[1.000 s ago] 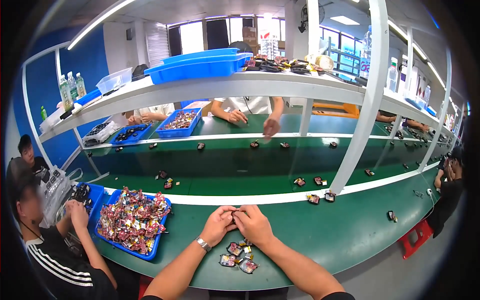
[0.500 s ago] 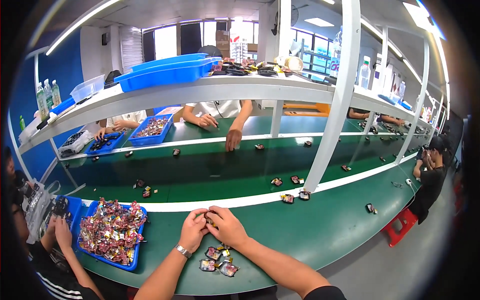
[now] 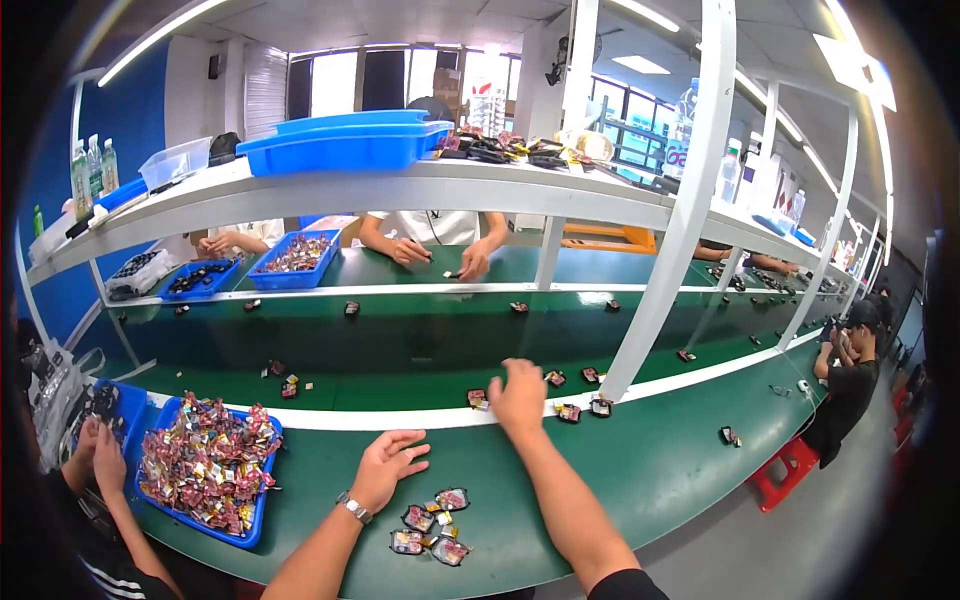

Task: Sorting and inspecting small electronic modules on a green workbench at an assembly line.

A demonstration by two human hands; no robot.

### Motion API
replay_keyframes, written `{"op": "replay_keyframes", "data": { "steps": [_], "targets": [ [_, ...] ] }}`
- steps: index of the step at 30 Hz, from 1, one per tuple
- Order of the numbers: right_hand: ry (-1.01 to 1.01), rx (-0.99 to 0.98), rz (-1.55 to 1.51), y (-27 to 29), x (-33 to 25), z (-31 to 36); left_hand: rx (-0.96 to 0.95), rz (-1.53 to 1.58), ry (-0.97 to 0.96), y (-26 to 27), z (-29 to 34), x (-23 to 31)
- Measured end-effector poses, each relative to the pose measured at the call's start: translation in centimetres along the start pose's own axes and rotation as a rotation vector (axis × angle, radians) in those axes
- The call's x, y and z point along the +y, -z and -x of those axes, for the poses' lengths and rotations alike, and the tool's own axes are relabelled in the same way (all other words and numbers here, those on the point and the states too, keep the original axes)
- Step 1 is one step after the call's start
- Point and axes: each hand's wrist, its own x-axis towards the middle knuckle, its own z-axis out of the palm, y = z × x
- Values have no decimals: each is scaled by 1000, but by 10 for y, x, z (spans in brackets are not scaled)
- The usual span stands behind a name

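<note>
Beside the thumb of the right hand [image 3: 519, 395], a small black-framed unit [image 3: 477, 399] lies at the near edge of the dark green belt [image 3: 400, 362]; whether the skin touches it, one cannot tell. The fingers of this hand are apart and hold nothing that can be seen. Its arm is stretched forward across the white strip [image 3: 340, 419], presumably because the belt lies farther off than the tabletop [image 3: 650, 460]. The left hand [image 3: 385, 470] is over the tabletop, its fingers extended and also apart, with no visible object.

Between the forearms, four similar units [image 3: 418, 518] lie close together, with little white and yellow pieces among them; this spot seems chosen for easy reach by both hands. Farther to the left, a blue tray [image 3: 261, 512] carries a high heap of reddish parts [image 3: 205, 465], and its walls probably keep them from spreading. Next to it are the hands of a co-worker [image 3: 106, 458]. Across the belt, another person's hands [image 3: 410, 250] are near small dark pieces, too small to tell exactly.
</note>
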Motion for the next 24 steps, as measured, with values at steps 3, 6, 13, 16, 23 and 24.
{"op": "replay_keyframes", "data": {
  "steps": [3, 6, 13, 16, 23, 24],
  "targets": [
    [-202, -59, 237, 12, 47, -16, -27, -16, 10, 0, -2, 1],
    [-387, -306, 310, 11, 89, -22, -28, -11, 34, -2, -3, 4],
    [-396, -267, 151, 16, 133, -33, -94, -30, 33, -3, -7, 2],
    [-209, -255, -185, 27, 87, -25, -73, -57, 34, 4, -5, 2],
    [44, -519, -690, 46, -38, 23, -67, -73, 29, 8, -2, 0],
    [36, -553, -741, 51, -55, 28, -61, -85, 32, 6, -3, 1]
  ]
}}
